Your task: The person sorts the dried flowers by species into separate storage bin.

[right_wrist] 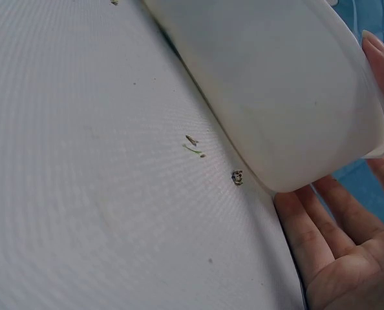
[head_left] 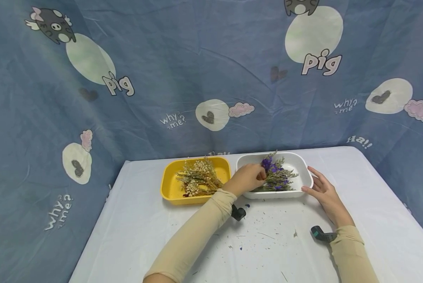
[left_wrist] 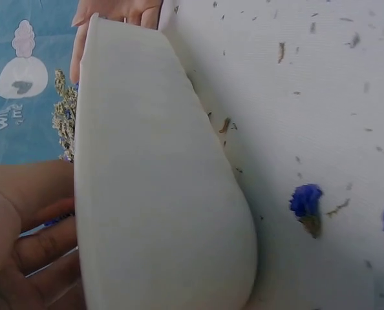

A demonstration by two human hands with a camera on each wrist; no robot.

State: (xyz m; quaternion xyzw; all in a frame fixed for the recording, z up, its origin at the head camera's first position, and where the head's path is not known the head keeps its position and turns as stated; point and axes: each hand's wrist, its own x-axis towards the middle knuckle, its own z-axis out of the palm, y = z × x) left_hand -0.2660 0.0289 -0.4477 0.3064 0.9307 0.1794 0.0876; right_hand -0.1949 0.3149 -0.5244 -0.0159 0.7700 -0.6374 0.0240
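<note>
A white tray (head_left: 303, 193) holds a bunch of dried purple flowers (head_left: 275, 169) with greenish stems. My left hand (head_left: 248, 179) reaches over its near left side, curled fingers pinching the stems where they come together. In the left wrist view, the tray's wall (left_wrist: 153, 161) hides those fingertips and most of the flowers. At the tray's right end, my right hand (head_left: 324, 192) grips the corner between thumb and fingers. The right wrist view shows its fingers (right_wrist: 308, 226) against the outside of the tray, low near the tabletop.
Left of the white tray stands a yellow tray (head_left: 169, 192) with pale dried flowers (head_left: 200, 177) inside. Flower bits and a loose blue blossom (left_wrist: 307, 200) lie on the white tabletop (head_left: 268, 251). A blue printed cloth (head_left: 183, 78) hangs behind the table.
</note>
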